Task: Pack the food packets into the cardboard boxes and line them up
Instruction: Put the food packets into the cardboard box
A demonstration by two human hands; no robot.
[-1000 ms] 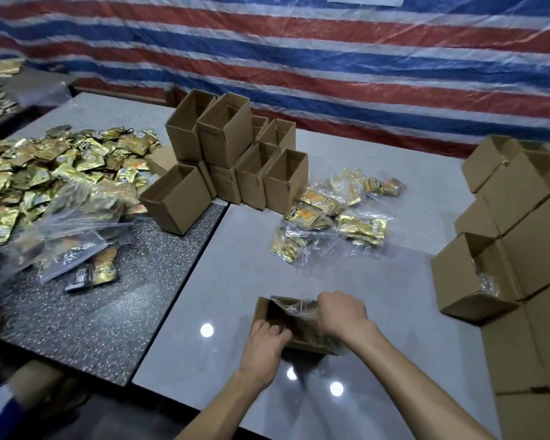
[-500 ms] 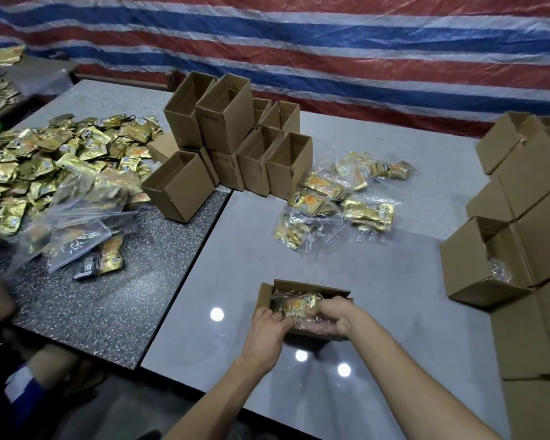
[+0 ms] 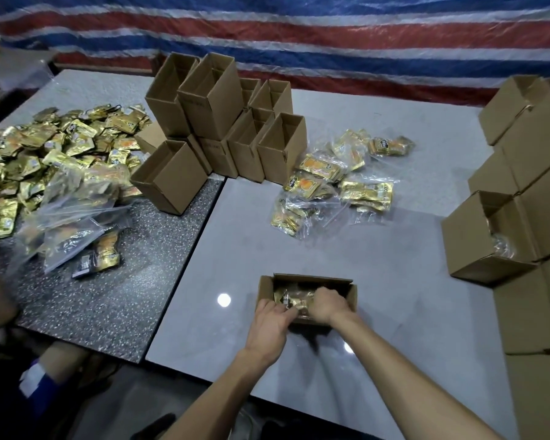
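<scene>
An open cardboard box (image 3: 311,278) stands on the grey table near me. A clear bag of gold food packets (image 3: 294,300) lies inside it. My left hand (image 3: 269,325) is at the box's near left edge, its fingers curled onto the bag. Reaching into the box from the right, my right hand (image 3: 329,304) is curled over the same bag. More bagged gold packets (image 3: 340,182) lie in a loose group further back on the table. Empty open boxes (image 3: 223,128) cluster at the back centre.
A large heap of loose gold packets (image 3: 45,154) and clear bags (image 3: 73,223) covers the dark speckled table (image 3: 115,296) on the left. Stacked cardboard boxes (image 3: 527,201) line the right edge, one lying open with a bag inside. Another person's arm shows at the far left.
The bag has gone from sticking out above the box to lying down inside it, with both hands pressing lower. The view has shifted closer.
</scene>
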